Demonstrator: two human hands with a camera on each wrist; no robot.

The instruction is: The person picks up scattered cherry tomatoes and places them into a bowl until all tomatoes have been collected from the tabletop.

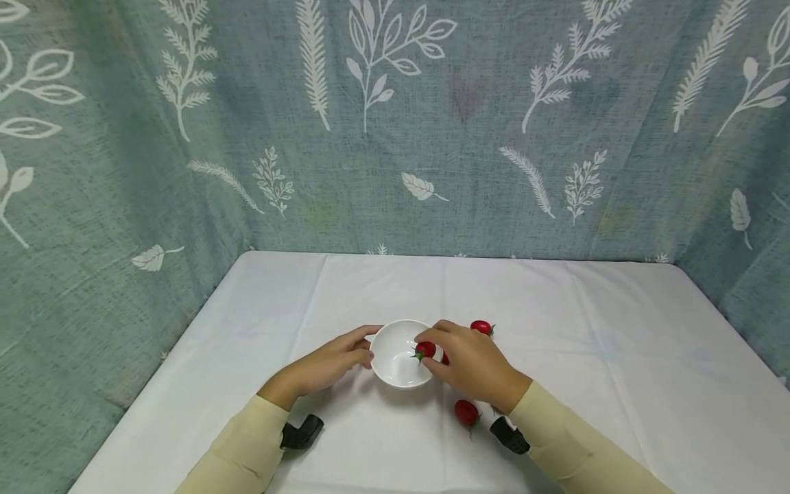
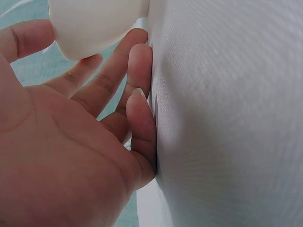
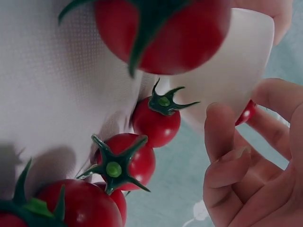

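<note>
A small white bowl [image 1: 401,367] stands on the white tablecloth [image 1: 586,384]. My left hand [image 1: 370,344] holds its left side between thumb and fingers; the left wrist view shows the fingers [image 2: 137,118] lying against the cloth under the bowl [image 2: 94,23]. Over the bowl's right rim, my right hand [image 1: 427,357] pinches a red cherry tomato [image 1: 424,350]. In the right wrist view that tomato [image 3: 246,113] peeks out between the fingertips [image 3: 227,156] beside the bowl [image 3: 232,71].
More cherry tomatoes lie loose on the cloth: one [image 1: 481,327] beyond the right hand, one [image 1: 466,412] nearer me, and several close up [image 3: 156,123] in the right wrist view. Patterned grey-green curtains [image 1: 395,137] wall in the table on three sides.
</note>
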